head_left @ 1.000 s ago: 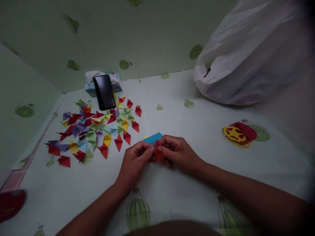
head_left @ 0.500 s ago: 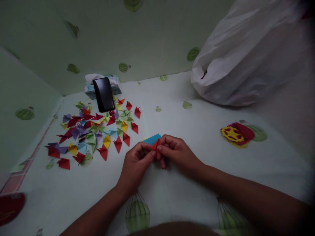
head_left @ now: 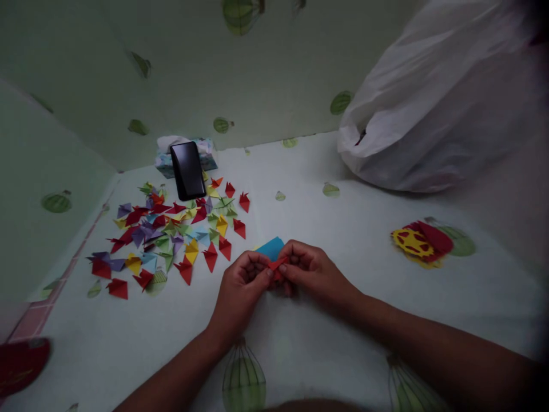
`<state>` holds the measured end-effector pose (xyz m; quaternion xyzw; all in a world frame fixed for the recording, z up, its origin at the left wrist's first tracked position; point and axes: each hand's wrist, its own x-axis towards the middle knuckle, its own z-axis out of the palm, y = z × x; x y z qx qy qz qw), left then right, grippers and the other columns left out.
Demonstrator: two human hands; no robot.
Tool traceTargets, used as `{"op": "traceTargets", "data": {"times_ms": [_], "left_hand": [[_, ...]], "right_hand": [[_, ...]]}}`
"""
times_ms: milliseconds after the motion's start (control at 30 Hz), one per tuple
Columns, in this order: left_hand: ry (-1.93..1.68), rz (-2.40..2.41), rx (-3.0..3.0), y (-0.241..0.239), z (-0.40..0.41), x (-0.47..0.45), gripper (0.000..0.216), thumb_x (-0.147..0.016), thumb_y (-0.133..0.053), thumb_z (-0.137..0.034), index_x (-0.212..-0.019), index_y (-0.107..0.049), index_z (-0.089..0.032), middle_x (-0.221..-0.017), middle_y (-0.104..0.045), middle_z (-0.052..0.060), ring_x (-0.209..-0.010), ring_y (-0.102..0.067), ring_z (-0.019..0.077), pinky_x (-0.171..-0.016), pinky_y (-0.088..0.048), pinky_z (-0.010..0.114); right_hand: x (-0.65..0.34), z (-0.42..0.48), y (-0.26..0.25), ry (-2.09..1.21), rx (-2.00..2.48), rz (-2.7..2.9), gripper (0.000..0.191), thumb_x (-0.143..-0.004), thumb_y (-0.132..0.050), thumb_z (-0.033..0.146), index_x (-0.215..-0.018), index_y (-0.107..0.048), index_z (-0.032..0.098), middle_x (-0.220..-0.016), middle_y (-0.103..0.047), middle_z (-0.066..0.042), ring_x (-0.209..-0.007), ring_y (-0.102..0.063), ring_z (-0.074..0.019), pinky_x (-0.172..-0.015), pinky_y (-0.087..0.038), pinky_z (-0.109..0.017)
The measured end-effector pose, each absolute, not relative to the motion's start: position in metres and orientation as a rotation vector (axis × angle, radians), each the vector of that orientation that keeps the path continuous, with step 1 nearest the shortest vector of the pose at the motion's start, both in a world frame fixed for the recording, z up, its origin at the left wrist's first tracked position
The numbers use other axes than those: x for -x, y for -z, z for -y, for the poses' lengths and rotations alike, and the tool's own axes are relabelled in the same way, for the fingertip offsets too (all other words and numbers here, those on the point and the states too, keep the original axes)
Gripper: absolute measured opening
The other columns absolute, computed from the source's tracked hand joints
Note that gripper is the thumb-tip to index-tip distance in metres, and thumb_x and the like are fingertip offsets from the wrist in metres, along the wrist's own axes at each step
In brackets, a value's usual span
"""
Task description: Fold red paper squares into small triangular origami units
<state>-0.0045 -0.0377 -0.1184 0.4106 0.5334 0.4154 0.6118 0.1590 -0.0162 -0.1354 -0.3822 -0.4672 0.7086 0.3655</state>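
Between my two hands is a small red folded paper (head_left: 278, 265), pinched from both sides. My left hand (head_left: 246, 280) grips its left part between thumb and fingers. On the right, my right hand (head_left: 311, 269) pinches the other side, its fingers curled. The fingers cover much of the paper. Just behind the hands lies blue paper (head_left: 270, 249) on the white surface, with a sliver of yellow at its left edge. A spread of small origami cranes (head_left: 167, 229) in red, yellow, green, purple and blue lies to the left.
A black phone (head_left: 187, 170) leans on a tissue box (head_left: 209, 153) at the back left. A large white plastic bag (head_left: 398, 137) stands at the back right. Yellow and red paper cutouts (head_left: 414, 243) lie on the right. A dark red object (head_left: 23, 366) sits at the lower left.
The red paper has turned between my fingers, its point now leaning right instead of standing up. The whole view has shifted slightly, so things appear a little lower and further right.
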Motion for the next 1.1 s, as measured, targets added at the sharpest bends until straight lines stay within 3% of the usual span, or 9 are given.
{"op": "traceTargets", "data": {"times_ms": [233,1100], "left_hand": [[-0.975,-1.233,-0.974,0.1191,0.0378,0.0044,0.016,-0.073,-0.072,-0.025,-0.078,-0.061,-0.015,-0.07,-0.065,0.0,-0.064,-0.06,0.0113,-0.062,-0.048,0.023],[-1.033,-1.174,-0.947,0.1245,0.0421,0.0066,0.011,-0.08,-0.07,-0.022,-0.079,-0.061,-0.016,-0.063,-0.065,-0.002,-0.061,-0.059,0.0106,-0.061,-0.046,0.022]], "right_hand": [[-0.1597,0.0163,0.1352,-1.798,0.95,1.229,0.011,-0.079,-0.06,0.014,-0.086,-0.053,0.018,-0.064,-0.065,0.004,-0.048,-0.058,-0.0083,-0.047,-0.043,-0.021],[-0.1607,0.0198,0.1371,-1.749,0.845,1.236,0.007,-0.082,-0.061,0.015,-0.08,-0.055,0.018,-0.068,-0.068,0.001,-0.051,-0.06,-0.0091,-0.05,-0.047,-0.022]]}}
